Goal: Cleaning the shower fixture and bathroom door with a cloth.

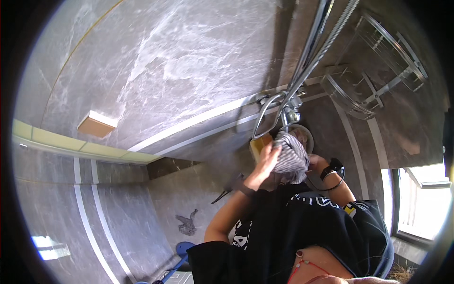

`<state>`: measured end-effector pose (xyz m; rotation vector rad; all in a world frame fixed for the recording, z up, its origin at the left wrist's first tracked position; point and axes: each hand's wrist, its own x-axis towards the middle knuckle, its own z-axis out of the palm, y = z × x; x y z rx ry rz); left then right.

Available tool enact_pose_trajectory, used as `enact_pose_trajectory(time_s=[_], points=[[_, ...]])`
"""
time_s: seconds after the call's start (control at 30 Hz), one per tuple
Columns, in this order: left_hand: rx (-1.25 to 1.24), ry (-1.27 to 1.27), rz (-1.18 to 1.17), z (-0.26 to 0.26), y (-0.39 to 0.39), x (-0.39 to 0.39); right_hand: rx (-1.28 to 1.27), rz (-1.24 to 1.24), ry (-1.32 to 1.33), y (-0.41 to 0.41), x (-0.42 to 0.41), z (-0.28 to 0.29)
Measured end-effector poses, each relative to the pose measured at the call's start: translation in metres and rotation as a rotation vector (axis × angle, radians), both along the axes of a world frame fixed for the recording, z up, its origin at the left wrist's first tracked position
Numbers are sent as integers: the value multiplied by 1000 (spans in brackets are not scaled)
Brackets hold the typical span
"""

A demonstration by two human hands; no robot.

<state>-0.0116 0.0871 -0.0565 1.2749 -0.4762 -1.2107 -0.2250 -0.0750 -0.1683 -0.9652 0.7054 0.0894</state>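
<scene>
A bunched grey-and-white striped cloth (pixel 291 156) hangs between my two hands, just below the chrome shower mixer tap (pixel 293 104). My left hand (pixel 267 161) presses on its left side with the thumb and fingers. My right hand (pixel 315 162) holds its right edge, with the fingertips partly hidden by the cloth. Behind the cloth, a round pale basin (pixel 310 136) shows in part, with something pinkish in it. A yellow object (pixel 258 146), partly covered by my left hand, is at the left. Both wrists wear dark bands.
A metal shower hose (pixel 328 42) and a rail rise from the tap. Wire corner shelves (pixel 349 96) are fixed to the wall at right. A crumpled grey cloth (pixel 187 224) lies on the floor at left, near a blue-handled tool (pixel 185 248). A window (pixel 418 206) is at far right.
</scene>
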Motion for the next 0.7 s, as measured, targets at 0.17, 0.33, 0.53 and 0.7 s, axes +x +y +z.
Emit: enact_pose_trajectory(time_s=[0.17,0.33,0.53,0.7], points=[[-28,397,321,-37,24,40,23,-176,-7,-3,69,28],[-320,660,349,-4,-45,55,71,-516,-20,14,109,38],[-136,-25,238,-67,-56,35,-381,-305,-23,15,73,15],[229,615,50,-89,-24,15,-729,-223,386,-18,20,-1]])
